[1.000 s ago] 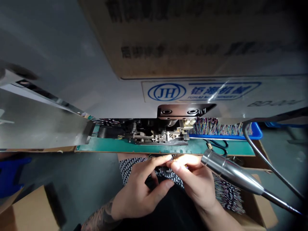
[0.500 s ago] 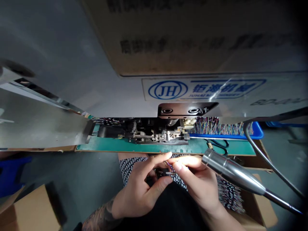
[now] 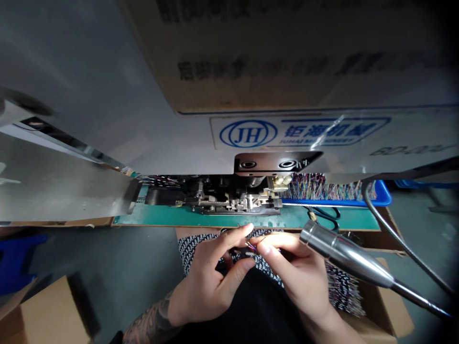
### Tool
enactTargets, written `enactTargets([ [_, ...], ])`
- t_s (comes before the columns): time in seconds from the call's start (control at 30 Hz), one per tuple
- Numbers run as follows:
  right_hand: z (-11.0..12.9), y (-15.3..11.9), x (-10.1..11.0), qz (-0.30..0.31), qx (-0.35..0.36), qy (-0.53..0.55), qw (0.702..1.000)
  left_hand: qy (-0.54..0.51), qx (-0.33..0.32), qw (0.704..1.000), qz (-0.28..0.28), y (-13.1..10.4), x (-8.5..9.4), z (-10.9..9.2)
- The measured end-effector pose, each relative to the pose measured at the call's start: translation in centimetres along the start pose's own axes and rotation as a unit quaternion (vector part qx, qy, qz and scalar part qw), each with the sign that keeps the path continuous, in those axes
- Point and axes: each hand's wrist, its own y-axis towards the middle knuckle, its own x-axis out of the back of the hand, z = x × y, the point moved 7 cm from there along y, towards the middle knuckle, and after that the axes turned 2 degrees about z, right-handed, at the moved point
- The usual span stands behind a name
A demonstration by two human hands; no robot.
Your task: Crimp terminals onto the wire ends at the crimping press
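My right hand (image 3: 299,267) pinches thin coloured wires (image 3: 252,247) between thumb and forefinger, their bare-looking ends pointing left. My left hand (image 3: 211,274) is just left of those ends, its thumb and forefinger spread apart and its other fingers partly hidden behind. No object shows clearly in the left hand. Both hands are above my lap, in front of the green bench edge (image 3: 215,220). Beyond them is a machine's metal mechanism (image 3: 244,203), under the large grey housing.
A shiny metal lamp (image 3: 344,253) on a flexible neck reaches in near my right hand. Black scissors (image 3: 324,215) lie on the bench. Behind them, a blue tray (image 3: 383,193) holds many wires. More wire bundles (image 3: 344,289) are at lower right; a cardboard box (image 3: 53,310) stands lower left.
The dark piece seen between my left thumb and fingers is no longer visible there. The wire ends in my right hand now show more clearly. Both hands have barely shifted.
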Motion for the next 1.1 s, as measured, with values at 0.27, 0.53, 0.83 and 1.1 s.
enactTargets([
  [0.27,-0.9,-0.1,-0.6,0.026,-0.056,0.073,0.995,-0.068,-0.028,0.994,0.076,0.3,-0.3,-0.9],
  [0.53,-1.3,-0.6,-0.9,0.040,-0.078,0.125,0.988,-0.099,-0.041,0.991,0.086,0.5,-0.3,-1.1],
  [0.83,-1.4,-0.3,-1.4,0.056,-0.077,0.197,0.976,-0.104,-0.035,0.990,0.091,1.0,-0.5,-1.2],
  [1.1,-1.1,0.2,-1.6,0.052,-0.083,0.197,0.976,-0.111,-0.015,0.989,0.099,1.2,-0.7,-1.0],
])
